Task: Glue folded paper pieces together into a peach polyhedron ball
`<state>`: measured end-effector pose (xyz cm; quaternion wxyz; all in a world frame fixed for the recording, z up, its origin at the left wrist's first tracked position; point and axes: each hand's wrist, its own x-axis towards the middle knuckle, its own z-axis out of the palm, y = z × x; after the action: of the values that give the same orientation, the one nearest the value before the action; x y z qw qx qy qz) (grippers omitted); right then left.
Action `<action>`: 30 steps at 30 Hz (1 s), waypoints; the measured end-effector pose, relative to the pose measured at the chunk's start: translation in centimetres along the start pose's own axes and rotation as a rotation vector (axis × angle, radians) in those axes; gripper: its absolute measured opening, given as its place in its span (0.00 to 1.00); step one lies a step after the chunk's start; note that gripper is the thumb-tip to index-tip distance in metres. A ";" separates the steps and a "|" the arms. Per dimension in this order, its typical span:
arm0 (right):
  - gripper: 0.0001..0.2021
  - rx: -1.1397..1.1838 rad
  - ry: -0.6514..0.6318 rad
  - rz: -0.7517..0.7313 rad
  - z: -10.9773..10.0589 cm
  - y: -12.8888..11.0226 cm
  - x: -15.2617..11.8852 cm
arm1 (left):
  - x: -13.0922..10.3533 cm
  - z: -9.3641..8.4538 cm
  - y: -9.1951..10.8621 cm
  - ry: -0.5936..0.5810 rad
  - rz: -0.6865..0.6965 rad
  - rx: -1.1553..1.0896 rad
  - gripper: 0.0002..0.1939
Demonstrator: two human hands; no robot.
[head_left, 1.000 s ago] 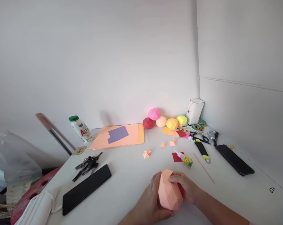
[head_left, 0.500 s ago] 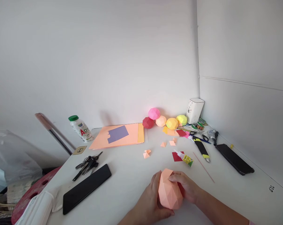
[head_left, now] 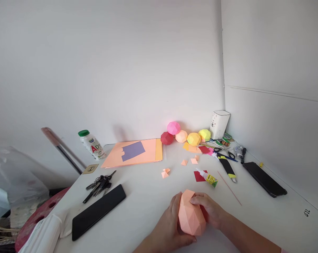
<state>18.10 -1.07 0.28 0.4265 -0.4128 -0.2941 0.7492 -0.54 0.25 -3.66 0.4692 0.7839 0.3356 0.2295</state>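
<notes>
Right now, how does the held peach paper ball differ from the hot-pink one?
The peach ball is held between the left hand and the right hand; the hot-pink ball sits untouched by either. The peach ball looks elongated, with a flap on top; the hot-pink ball looks rounder. Both are faceted.

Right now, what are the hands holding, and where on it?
A peach paper ball: the left hand holds its left side, the right hand its upper right side.

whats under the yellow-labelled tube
Beneath the tube, toward its nozzle, a red paper square shows; the other end lies over the white tabletop. What the tube directly covers can't be seen.
</notes>
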 end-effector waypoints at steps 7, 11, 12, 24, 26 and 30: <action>0.08 -0.018 -0.007 -0.004 0.0 -0.1 0.0 | 0.0 -0.1 0.4 0.008 0.029 -0.002 0.60; 0.07 -0.003 -0.015 -0.009 -0.1 0.0 0.1 | 0.0 -0.1 0.3 0.003 0.009 -0.003 0.61; 0.07 0.001 -0.016 -0.012 -0.1 0.1 0.1 | 0.0 -0.1 0.3 0.002 0.004 -0.006 0.61; 0.08 0.000 -0.008 -0.011 -0.1 0.1 0.1 | 0.0 0.2 -0.3 0.009 0.007 0.004 0.61; 0.08 -0.011 0.002 -0.005 0.0 0.0 0.0 | -0.1 0.1 -0.3 0.009 0.008 0.007 0.61; 0.07 -0.018 -0.002 0.002 0.1 -0.1 -0.1 | -0.1 0.0 -0.1 0.008 0.005 0.007 0.61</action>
<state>18.10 -1.08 0.43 0.4216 -0.4163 -0.3006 0.7474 -0.61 0.15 -3.74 0.4646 0.7853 0.3365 0.2328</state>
